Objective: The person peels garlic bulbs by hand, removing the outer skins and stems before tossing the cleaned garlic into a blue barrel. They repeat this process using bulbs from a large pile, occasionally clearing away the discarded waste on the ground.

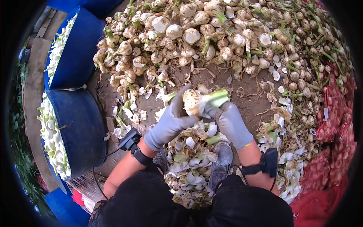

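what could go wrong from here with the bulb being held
The bulb might slip: the right hand has it by the green stalk, while the left hand is spread beside it.
A dropped bulb could get lost among the peelings between the shoes.
The loose cable by the left forearm may snag on the nearby blue tub.

On the left, a far tub [77,53] and a near tub [79,125] stand side by side, both with garlic [53,140] in them. A wire basket [90,185] sits just nearer than these. Across the far side, a heap of bulbs [189,36] lies on the ground [245,89], running down the right towards net sacks [334,132] at the right edge. Peelings [193,181] lie between two shoes [222,159] at near centre.
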Demonstrator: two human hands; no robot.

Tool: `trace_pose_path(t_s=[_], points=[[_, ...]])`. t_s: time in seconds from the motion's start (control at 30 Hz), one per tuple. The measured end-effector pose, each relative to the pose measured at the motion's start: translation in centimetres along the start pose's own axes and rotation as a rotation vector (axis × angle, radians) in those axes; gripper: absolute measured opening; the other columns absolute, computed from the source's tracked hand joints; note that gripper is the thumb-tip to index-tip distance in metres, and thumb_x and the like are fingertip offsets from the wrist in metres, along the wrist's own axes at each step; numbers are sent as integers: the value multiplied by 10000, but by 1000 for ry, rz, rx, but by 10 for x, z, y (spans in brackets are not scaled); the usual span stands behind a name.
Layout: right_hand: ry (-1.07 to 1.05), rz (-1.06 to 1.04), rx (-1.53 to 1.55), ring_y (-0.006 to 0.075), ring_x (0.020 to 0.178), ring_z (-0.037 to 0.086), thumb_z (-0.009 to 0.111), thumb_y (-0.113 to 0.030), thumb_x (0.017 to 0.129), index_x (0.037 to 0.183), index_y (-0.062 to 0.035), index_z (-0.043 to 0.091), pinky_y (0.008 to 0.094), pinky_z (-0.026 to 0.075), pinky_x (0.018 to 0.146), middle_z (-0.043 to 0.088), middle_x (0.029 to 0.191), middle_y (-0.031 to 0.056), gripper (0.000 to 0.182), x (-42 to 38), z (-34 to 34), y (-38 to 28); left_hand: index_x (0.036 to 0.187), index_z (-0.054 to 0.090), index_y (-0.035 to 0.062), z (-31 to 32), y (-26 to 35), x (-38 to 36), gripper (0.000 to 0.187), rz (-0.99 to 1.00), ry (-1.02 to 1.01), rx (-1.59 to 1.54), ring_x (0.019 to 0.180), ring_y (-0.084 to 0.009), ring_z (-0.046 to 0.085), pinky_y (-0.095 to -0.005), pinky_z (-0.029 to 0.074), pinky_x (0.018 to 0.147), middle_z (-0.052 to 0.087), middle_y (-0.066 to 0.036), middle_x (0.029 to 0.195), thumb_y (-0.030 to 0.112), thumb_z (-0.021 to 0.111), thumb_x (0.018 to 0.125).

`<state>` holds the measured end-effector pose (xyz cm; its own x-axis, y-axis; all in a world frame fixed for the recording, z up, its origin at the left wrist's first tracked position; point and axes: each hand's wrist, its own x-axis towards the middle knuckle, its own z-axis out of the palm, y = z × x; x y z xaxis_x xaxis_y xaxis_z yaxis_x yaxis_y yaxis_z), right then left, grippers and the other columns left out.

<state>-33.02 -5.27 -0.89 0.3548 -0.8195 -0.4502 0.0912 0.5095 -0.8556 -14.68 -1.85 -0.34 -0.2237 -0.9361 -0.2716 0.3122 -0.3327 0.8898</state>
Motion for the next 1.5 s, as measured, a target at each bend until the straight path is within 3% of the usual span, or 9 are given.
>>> trace_pose_path(t_s=[0.17, 0.27, 0.33, 0.8, 0.93, 1.0, 1.13, 1.27, 1.5], points=[[48, -106, -676, 115, 905, 633, 655, -76, 864, 1126, 34, 612, 281, 509, 761, 686, 999, 76, 287, 1, -4, -1, 1289, 482, 54, -9, 5, -8, 693, -251, -77, -196, 555, -105, 563, -190, 404, 443, 640, -45, 987, 632, 500, 908], [158, -293, -1353, 130, 994, 613, 679, -19, 828, 1193, 21, 595, 285, 495, 838, 664, 1100, 90, 377, -3, 6, -12, 1206, 554, 58, -11, 1, -1, 768, -266, -27, -262, 590, -105, 590, -181, 394, 448, 642, -44, 999, 736, 375, 891], [74, -219, -48, 137, 1020, 606, 689, -6, 817, 1218, 38, 564, 283, 491, 866, 649, 1138, 100, 423, 0, 13, 0, 1093, 608, 71, -16, 9, -5, 706, -406, -88, -190, 612, -123, 631, -210, 443, 496, 659, -41, 892, 714, 388, 904], [-8, 177, -63, 87, 719, 591, 583, -7, 854, 1035, 27, 639, 244, 478, 614, 634, 837, 33, 193, -19, 36, -18, 1236, 578, 23, -22, -2, -1, 419, 525, 255, 658, 1003, -174, 609, -294, 500, 856, 632, -106, 1118, 316, 605, 938], [-128, -212, -403, 155, 678, 615, 551, -60, 853, 957, -8, 674, 298, 476, 617, 653, 752, 62, 169, -16, 20, 2, 1179, 637, 94, -30, 4, 5, 344, -282, 225, 367, 773, -150, 568, -283, 469, 680, 642, -39, 1003, 185, 676, 849], [158, -328, -1019, 274, 679, 648, 573, -129, 875, 993, -48, 658, 398, 493, 610, 645, 779, 157, 167, 2, -9, 10, 1181, 640, 109, -37, 13, -10, 348, 221, 46, 1032, 746, -198, 630, -342, 505, 635, 681, -71, 951, 185, 642, 842], [-121, -134, -1421, 339, 824, 665, 631, -247, 868, 1116, -83, 605, 467, 512, 700, 670, 915, 167, 298, 2, -29, 3, 1302, 529, 83, -37, 6, -16, 408, -211, -33, -517, 1115, -225, 614, -330, 553, 865, 580, -134, 1290, 69, 619, 904], [-79, -378, -1254, 352, 946, 634, 666, -294, 831, 1113, -94, 575, 489, 494, 778, 667, 978, 135, 358, -16, 13, 4, 1391, 434, 66, -56, -8, -19, 589, 204, 23, 483, 1207, -209, 550, -341, 449, 1024, 568, -118, 1295, -77, 625, 853], [-271, -175, -1465, 329, 1047, 619, 678, -152, 755, 1313, -128, 528, 436, 490, 890, 651, 1131, 154, 578, 5, 33, -31, 1246, 533, 31, -47, -7, -13, 377, -195, 140, -454, 1103, -190, 604, -332, 497, 973, 629, -108, 1174, 308, 515, 991]])
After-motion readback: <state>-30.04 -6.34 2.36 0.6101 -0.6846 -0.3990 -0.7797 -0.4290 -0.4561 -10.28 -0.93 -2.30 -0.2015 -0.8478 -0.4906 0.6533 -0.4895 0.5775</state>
